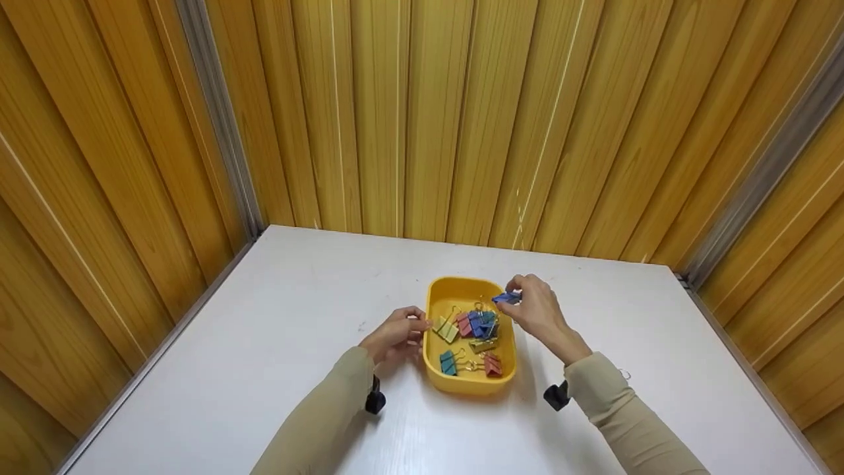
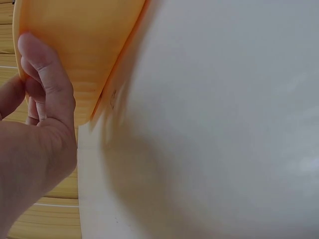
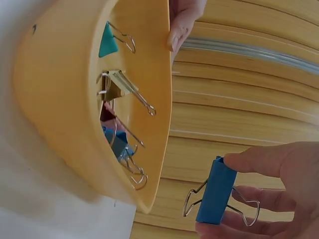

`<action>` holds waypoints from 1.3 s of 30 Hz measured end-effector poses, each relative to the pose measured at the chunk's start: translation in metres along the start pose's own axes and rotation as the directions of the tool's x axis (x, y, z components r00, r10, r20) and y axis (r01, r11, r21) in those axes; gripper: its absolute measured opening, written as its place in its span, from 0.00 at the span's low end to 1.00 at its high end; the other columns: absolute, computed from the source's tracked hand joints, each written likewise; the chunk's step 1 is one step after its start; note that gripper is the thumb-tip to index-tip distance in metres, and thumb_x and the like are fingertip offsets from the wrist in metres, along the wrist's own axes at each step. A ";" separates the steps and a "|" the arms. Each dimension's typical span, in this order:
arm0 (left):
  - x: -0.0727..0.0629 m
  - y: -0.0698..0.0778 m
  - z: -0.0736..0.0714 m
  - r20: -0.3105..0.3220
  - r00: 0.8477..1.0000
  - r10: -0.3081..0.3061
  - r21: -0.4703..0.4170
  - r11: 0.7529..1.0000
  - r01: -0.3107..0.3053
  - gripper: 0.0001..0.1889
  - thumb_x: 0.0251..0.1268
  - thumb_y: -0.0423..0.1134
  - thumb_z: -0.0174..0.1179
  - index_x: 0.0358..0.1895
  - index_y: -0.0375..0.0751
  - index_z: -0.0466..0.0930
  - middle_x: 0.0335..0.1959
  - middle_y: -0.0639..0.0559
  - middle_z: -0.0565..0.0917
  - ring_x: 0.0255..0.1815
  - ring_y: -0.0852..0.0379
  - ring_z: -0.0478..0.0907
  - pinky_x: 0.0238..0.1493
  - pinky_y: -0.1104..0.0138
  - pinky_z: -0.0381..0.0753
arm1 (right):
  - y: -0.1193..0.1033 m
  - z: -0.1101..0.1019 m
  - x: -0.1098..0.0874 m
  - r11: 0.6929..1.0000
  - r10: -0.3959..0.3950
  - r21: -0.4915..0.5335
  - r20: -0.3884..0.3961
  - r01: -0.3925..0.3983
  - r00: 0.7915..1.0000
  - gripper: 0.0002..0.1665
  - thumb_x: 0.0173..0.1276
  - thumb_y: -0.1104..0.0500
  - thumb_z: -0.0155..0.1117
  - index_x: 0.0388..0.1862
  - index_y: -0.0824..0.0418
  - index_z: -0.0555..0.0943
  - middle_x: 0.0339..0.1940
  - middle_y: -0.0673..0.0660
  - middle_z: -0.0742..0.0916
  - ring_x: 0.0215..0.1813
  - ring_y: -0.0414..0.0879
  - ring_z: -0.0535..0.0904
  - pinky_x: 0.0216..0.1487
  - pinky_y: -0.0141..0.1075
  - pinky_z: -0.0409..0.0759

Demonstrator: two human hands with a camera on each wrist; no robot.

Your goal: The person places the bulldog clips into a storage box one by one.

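Note:
A blue binder clip (image 1: 506, 298) is pinched between the thumb and fingers of my right hand (image 1: 541, 311), above the right rim of a yellow plastic bin (image 1: 469, 385). Both wire handles of this blue clip (image 3: 217, 191) stick out sideways in the right wrist view. My left hand (image 1: 395, 332) grips the bin's left rim, fingers along the outer wall (image 2: 92, 59). Inside lie several more binder clips: a pale yellow one (image 1: 446, 330), a teal one (image 1: 448, 363), a red one (image 1: 493, 365), and a cluster of pink, blue and gold ones partly covering each other.
The bin stands on a white table (image 1: 316, 316). Wood-patterned panels (image 1: 428, 119) rise behind the table and on both sides. A thin wire loop (image 1: 624, 374) shows on the table beside the right sleeve, mostly hidden by it.

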State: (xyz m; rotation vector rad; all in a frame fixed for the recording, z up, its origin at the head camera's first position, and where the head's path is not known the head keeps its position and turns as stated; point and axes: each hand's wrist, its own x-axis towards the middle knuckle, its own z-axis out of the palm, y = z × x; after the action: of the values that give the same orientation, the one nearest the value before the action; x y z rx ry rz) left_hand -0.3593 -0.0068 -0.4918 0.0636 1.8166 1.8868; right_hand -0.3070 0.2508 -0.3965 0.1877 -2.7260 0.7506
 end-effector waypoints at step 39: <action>-0.002 0.003 0.000 -0.008 1.000 -0.003 0.036 0.999 0.003 0.06 0.65 0.35 0.58 0.39 0.41 0.70 0.34 0.46 0.79 0.26 0.58 0.77 0.24 0.70 0.79 | 0.133 -0.023 -0.085 0.922 0.265 -0.334 0.165 -0.199 0.950 0.24 0.59 0.58 0.65 0.49 0.75 0.74 0.38 0.70 0.82 0.34 0.60 0.80 0.32 0.50 0.79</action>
State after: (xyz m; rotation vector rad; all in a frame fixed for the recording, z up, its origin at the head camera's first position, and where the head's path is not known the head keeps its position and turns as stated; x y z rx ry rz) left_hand -0.3590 -0.0078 -0.4884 0.0662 1.8549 1.8552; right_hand -0.2482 0.3805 -0.4688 -0.1423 -3.0581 0.3575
